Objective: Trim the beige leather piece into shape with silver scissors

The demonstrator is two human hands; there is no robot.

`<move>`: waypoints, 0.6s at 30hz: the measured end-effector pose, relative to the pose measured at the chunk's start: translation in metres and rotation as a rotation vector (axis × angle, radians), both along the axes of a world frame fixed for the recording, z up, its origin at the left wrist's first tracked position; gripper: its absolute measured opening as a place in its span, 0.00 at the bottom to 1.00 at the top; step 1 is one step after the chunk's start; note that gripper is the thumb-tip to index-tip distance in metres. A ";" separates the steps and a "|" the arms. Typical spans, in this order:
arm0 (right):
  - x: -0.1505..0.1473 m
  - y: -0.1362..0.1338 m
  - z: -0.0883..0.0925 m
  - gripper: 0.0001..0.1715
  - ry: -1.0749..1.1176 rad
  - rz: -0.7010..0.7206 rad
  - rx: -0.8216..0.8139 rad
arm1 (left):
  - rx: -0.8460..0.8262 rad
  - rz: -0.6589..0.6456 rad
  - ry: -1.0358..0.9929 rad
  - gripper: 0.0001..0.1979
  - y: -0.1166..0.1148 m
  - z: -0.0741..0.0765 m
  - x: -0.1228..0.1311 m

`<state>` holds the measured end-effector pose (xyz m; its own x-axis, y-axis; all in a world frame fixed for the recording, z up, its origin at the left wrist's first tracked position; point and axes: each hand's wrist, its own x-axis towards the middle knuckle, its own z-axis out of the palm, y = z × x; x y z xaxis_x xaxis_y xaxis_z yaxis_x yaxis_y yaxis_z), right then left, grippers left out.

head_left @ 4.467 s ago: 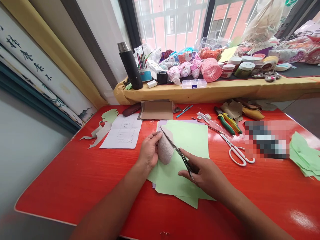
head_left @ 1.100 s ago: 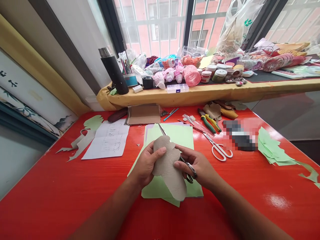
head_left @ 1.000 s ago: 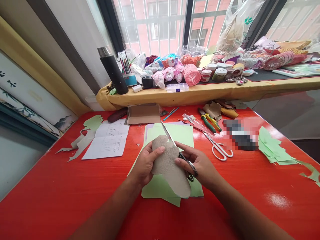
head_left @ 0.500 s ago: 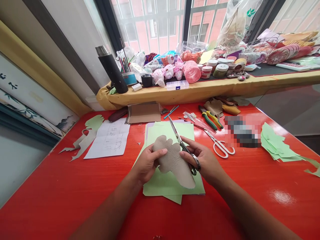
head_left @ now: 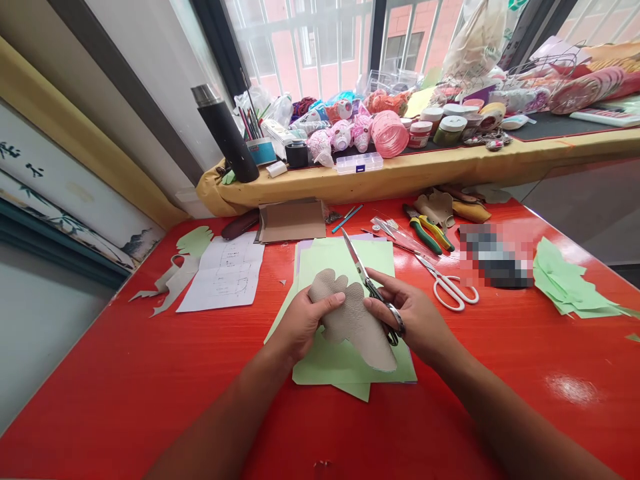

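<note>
Toward the left of the red table (head_left: 125, 373), a sketched paper sheet (head_left: 225, 273) is lying flat. Beside it the left hand (head_left: 300, 323) is pinching the tan cutout (head_left: 355, 323), thumb on top, holding it just above the green sheets (head_left: 345, 257). Its upper edge is already showing rounded lobes, so most of the outline seems to be cut. The right hand (head_left: 417, 323) is gripping the metal scissors (head_left: 365, 280), blades nearly together and pointing away beside the lobes; some trimming is probably remaining there. White-handled scissors (head_left: 450, 290) are lying further right
</note>
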<state>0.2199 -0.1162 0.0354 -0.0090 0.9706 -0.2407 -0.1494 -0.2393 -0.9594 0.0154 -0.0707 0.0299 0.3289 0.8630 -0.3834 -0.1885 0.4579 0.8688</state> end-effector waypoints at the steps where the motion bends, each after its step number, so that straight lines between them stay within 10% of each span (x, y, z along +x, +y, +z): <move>1: 0.000 0.000 0.000 0.54 0.000 0.004 0.001 | 0.001 0.005 0.004 0.25 0.000 0.000 0.000; 18: -0.003 -0.001 0.003 0.57 -0.050 0.033 0.007 | 0.038 0.002 0.011 0.21 0.000 -0.004 0.000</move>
